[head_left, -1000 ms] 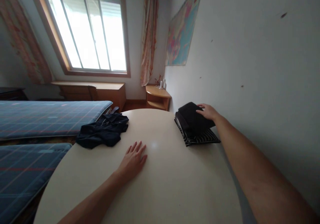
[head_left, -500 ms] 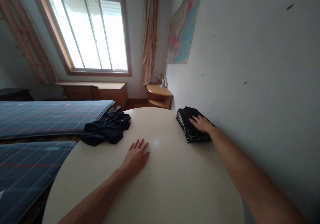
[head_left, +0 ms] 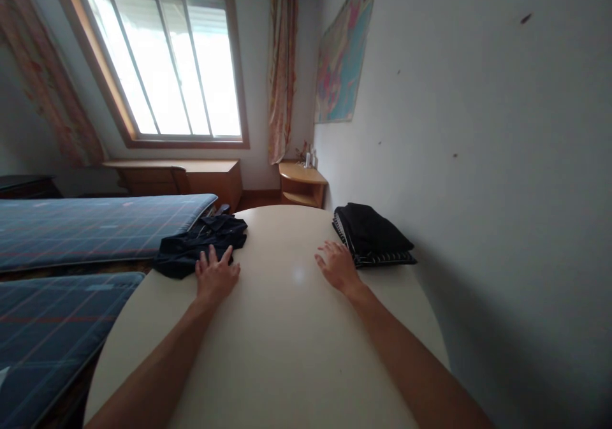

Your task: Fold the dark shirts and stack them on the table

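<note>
A crumpled dark navy garment (head_left: 179,254) lies at the left edge of the round cream table (head_left: 282,352). My left hand (head_left: 216,276) has its fingers spread at the near edge of that garment, the fingertips overlapping it in view; whether they press on it I cannot tell. On the right side of the table sits a stack of folded black cloth (head_left: 373,231) with white-striped layers at its edges. Just left of the stack is my right hand (head_left: 337,266), fingers apart and holding nothing.
Two plaid mattresses (head_left: 105,228) stand to the left, beside the table. A white wall (head_left: 502,193) runs close along the right. Beyond the table are a corner shelf (head_left: 302,173) with small items on it and a wooden desk (head_left: 215,167) under the window.
My right hand has come off the black stack and moved left, beside it. My left hand has moved left and forward to the navy garment. The view has shifted slightly.
</note>
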### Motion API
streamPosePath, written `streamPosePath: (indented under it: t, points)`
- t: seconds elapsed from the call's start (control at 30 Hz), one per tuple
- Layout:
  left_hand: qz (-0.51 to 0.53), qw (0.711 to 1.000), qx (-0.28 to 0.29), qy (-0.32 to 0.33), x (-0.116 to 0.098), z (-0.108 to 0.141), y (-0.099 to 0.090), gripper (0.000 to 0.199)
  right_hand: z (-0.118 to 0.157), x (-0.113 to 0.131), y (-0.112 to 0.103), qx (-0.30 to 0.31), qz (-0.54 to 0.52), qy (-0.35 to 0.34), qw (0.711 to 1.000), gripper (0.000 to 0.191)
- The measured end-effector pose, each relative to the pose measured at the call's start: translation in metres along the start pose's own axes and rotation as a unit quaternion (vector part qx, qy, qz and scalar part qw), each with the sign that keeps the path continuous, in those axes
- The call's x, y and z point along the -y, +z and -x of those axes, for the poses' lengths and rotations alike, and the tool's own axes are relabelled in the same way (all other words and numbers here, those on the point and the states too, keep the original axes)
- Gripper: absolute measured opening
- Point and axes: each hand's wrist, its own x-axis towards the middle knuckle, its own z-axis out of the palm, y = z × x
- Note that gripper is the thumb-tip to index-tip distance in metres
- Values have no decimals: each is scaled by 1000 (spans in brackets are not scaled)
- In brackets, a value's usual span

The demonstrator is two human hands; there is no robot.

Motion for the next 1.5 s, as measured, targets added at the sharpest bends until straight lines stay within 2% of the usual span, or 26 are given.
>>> streamPosePath:
  t: [0.07,0.13,0.3,0.47,0.53,0.63,0.7,0.73,0.77,0.8,0.87,0.97,1.03,1.1,1.13,1.33,1.4,1.5]
  points:
    - [3,999,21,-42,13,-6,5,53,14,6,12,32,-35,0,999,32]
    - [22,999,30,-32,21,-10,9,44,22,5,17,50,-63,-4,997,31]
    - [57,997,30,48,19,-12,7,31,25,-4,10,47,-104,-12,993,26]
    - [110,980,63,153,1,2,-5,25,24,-4,7,43,-127,-1,991,24]
    - [169,957,92,219,-10,11,-13,25,24,-4,7,38,-134,-3,990,24]
    - [252,899,155,324,-27,27,-32,22,24,-4,6,20,-151,-9,988,26]
    - [285,862,197,370,-36,37,-48,19,23,-4,3,-9,-170,-11,985,29]
    - [292,843,223,392,-40,41,-55,23,23,-5,1,-29,-179,-9,983,32]
    - [290,838,236,397,-43,45,-61,30,22,-5,-1,-49,-187,-5,981,35]
    - [280,844,240,389,-45,47,-65,37,22,-5,-3,-66,-192,0,979,38]
    - [247,880,212,346,-46,49,-67,39,22,-7,-6,-82,-196,15,977,44]
    - [224,925,140,275,-45,47,-56,28,24,-11,-5,-53,-192,43,979,51]
    - [223,936,116,245,-42,44,-46,44,25,-13,-3,-23,-186,63,980,51]
    - [215,944,118,222,-40,41,-37,59,26,-14,-2,-6,-180,72,981,49]
    - [209,945,127,216,-39,41,-35,59,26,-14,-3,-2,-177,72,982,48]
    - [176,931,221,230,-42,40,-43,18,26,-10,-19,35,-154,76,985,36]
    - [180,927,225,241,-43,40,-47,10,27,-8,-25,53,-144,76,985,37]
    - [188,930,197,247,-44,40,-48,8,28,-6,-29,66,-140,69,986,36]
